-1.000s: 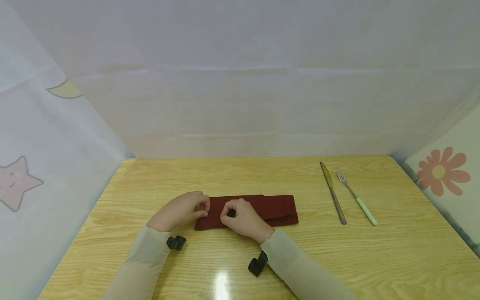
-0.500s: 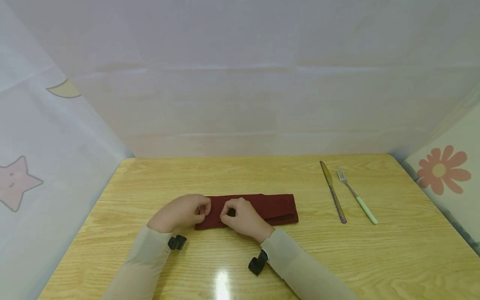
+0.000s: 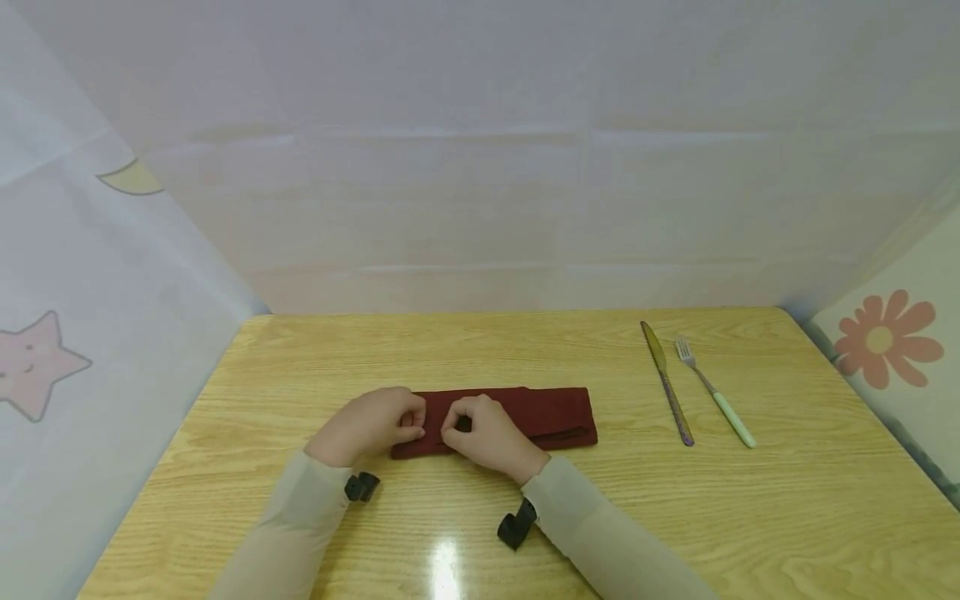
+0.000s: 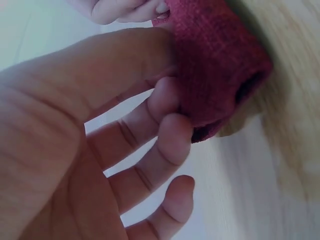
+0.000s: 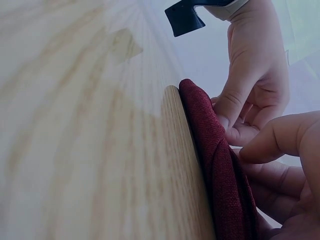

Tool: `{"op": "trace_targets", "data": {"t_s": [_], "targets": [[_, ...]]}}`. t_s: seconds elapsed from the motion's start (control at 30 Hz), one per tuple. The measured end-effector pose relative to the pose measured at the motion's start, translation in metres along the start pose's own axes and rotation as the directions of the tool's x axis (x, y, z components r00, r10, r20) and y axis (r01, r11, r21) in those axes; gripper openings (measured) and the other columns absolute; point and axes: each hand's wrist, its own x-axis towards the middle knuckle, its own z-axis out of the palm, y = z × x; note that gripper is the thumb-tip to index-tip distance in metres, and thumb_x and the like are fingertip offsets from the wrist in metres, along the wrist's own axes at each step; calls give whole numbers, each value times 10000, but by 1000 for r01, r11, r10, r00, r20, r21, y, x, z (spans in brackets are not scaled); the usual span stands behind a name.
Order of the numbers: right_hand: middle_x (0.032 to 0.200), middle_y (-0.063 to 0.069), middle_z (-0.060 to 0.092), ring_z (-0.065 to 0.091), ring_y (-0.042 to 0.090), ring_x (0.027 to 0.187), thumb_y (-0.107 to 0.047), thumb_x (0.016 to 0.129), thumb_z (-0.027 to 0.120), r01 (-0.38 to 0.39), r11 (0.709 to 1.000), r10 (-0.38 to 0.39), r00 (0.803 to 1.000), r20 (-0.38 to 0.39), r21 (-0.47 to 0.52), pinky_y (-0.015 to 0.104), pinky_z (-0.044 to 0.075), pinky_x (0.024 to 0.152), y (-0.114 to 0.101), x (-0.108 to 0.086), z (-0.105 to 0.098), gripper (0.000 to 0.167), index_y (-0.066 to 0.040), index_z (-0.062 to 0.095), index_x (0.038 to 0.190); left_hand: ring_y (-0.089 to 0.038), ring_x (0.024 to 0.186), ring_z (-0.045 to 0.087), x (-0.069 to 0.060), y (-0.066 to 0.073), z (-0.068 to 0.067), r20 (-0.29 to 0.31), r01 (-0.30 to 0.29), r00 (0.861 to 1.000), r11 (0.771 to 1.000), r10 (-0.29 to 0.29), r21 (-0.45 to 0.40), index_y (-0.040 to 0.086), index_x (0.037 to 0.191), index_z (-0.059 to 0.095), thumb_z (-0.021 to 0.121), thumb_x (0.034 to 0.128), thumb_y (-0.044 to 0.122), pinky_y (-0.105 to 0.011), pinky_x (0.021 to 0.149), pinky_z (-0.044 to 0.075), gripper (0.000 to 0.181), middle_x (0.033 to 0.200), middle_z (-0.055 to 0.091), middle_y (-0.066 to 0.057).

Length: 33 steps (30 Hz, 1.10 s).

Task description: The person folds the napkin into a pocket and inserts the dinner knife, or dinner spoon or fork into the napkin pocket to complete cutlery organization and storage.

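Note:
A dark red cloth napkin, folded into a long strip, lies across the middle of the wooden table. At its left end my left hand pinches the cloth between thumb and fingers; the left wrist view shows the fingertips at the folded red end, whose layers open at the corner. My right hand holds the napkin near its middle, thumb and index finger bent into a ring. Seen low from the right wrist, both hands meet the top of the cloth close together. The exact contact under the fingertips is hidden.
To the right lie a table knife with a patterned handle and a fork with a pale green handle, roughly side by side. Pale printed sheets hang behind the table and along both sides.
My left hand has shifted slightly to the right along the napkin's left end. The right hand, the napkin and the cutlery look the same.

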Motion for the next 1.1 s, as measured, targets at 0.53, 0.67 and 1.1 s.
{"op": "trace_targets", "data": {"t_s": [0.53, 0.67, 1.1], "targets": [[877, -93, 640, 462, 102, 653, -78, 925, 647, 4, 1000, -4, 1000, -9, -26, 251, 423, 620, -2, 0, -1, 152, -167, 722, 827, -68, 628, 465, 1, -5, 3, 16, -6, 1000, 1000, 6, -30, 217, 740, 589, 768, 921, 222, -242, 585, 429, 255, 703, 514, 81], [866, -86, 636, 438, 86, 576, -69, 929, 640, 7, 1000, -7, 1000, -2, -22, 239, 417, 598, -2, -1, -1, 169, -174, 715, 820, -68, 621, 459, 2, -3, 4, 9, -1, 1000, 1000, 2, -20, 211, 732, 573, 768, 921, 217, -239, 580, 421, 272, 690, 504, 77], [856, -72, 635, 382, 71, 473, -59, 925, 635, 18, 1000, -18, 1000, 0, -11, 221, 389, 522, 0, 1, 0, 162, -157, 719, 827, -72, 615, 441, 2, -1, 4, 3, -6, 1000, 1000, 6, 8, 201, 730, 556, 768, 923, 217, -242, 575, 401, 287, 680, 480, 71]]}}
